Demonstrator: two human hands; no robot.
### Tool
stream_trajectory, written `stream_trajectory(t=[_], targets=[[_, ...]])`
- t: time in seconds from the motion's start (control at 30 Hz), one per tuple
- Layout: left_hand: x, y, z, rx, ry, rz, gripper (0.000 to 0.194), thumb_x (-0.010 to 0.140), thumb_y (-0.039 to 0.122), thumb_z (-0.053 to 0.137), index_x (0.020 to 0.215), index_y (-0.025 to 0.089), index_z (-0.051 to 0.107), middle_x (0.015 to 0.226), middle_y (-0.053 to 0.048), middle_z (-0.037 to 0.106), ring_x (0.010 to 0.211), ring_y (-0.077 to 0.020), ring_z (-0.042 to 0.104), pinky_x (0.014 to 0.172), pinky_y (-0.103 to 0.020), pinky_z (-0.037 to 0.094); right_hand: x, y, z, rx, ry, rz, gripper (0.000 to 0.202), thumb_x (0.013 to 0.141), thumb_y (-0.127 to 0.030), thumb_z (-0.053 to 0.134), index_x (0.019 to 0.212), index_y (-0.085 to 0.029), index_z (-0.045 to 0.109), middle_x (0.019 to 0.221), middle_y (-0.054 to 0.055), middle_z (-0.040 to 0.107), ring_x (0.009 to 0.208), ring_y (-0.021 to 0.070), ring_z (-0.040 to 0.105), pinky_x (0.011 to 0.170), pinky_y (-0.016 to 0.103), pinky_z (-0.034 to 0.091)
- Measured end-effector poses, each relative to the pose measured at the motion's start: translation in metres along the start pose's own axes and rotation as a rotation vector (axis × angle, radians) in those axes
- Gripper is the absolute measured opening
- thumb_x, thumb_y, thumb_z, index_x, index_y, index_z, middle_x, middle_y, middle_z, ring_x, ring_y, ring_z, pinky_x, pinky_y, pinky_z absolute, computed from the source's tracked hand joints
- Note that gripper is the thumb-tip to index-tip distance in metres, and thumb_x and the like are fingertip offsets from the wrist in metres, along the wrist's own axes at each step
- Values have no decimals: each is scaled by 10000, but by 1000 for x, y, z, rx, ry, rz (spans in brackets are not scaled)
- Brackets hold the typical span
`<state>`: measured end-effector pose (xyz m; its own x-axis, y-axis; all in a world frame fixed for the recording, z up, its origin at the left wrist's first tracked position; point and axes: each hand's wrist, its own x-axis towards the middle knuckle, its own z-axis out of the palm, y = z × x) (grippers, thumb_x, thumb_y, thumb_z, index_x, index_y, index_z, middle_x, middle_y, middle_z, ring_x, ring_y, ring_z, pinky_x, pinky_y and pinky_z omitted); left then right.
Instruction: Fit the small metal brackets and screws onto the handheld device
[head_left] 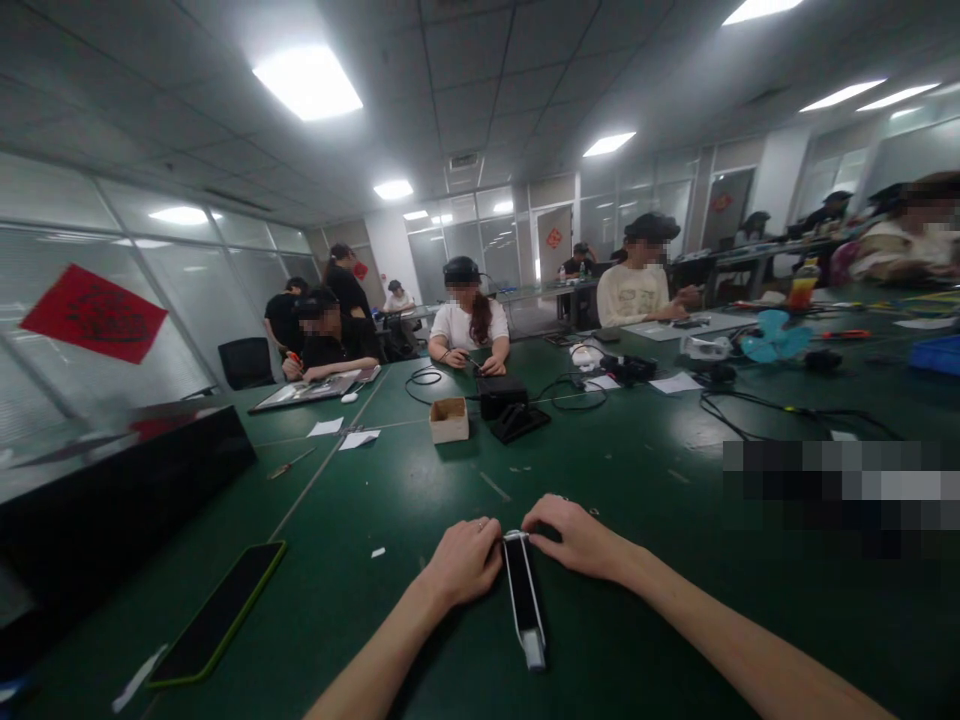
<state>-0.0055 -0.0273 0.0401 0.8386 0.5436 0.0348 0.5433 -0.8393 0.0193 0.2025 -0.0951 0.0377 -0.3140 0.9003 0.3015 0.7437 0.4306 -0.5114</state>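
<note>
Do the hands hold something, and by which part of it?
The left hand and right hand are at the far end of the narrow device; whether they grip it cannot be told.

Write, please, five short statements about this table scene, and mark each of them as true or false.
1. The left hand and the right hand are at the far end of the narrow white-rimmed device. True.
2. The smartphone lies to the right of both hands. False: the green-edged smartphone lies to the left.
3. The small cardboard box is open at the top. True.
4. The fan blades are red. False: the fan blades are light blue.
5. The screwdriver lies beyond the smartphone, apart from both hands. True.
</note>
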Motion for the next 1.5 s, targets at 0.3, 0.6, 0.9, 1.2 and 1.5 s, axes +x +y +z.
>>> stream_trajectory(t=[0.3, 0.6, 0.9, 1.2, 1.5], targets=[[-2, 0, -1, -33, 18, 6, 110, 906, 206, 357, 932, 197, 464, 908, -35, 596, 798, -170, 561, 731, -293, 434, -2, 25, -21, -212, 65, 111, 221, 878, -266, 499, 1016, -183, 649, 1008, 77, 617, 918, 204, 546, 824, 361, 445], [-2, 1, -5, -74, -16, -28, 109, 909, 209, 364, 944, 200, 467, 946, -41, 592, 836, -165, 562, 770, -290, 434, -10, 50, -31, -281, -25, 280, 215, 845, -248, 500, 959, -199, 676, 946, 81, 614, 860, 205, 565, 733, 323, 454], [-1, 3, -7, -79, -17, -36, 118, 905, 206, 362, 933, 197, 477, 931, -48, 607, 820, -169, 571, 752, -291, 438, -6, 46, -28, -274, -17, 226, 268, 892, -218, 461, 1080, -215, 653, 1016, 79, 608, 937, 204, 546, 816, 340, 449], [1, 1, -1, -46, -2, -19, 106, 898, 198, 357, 911, 199, 462, 907, -45, 604, 795, -169, 568, 731, -282, 430, -4, 56, -20, -251, 11, 169, 261, 922, -244, 439, 1053, -203, 661, 991, 74, 606, 931, 190, 538, 833, 334, 448], [1, 3, -4, -54, -7, -16, 108, 895, 188, 361, 914, 198, 467, 913, -47, 608, 802, -169, 571, 732, -281, 427, 7, 51, -15, -262, 74, 86, 236, 909, -217, 485, 1071, -210, 655, 1068, 75, 594, 987, 203, 506, 848, 360, 446]])
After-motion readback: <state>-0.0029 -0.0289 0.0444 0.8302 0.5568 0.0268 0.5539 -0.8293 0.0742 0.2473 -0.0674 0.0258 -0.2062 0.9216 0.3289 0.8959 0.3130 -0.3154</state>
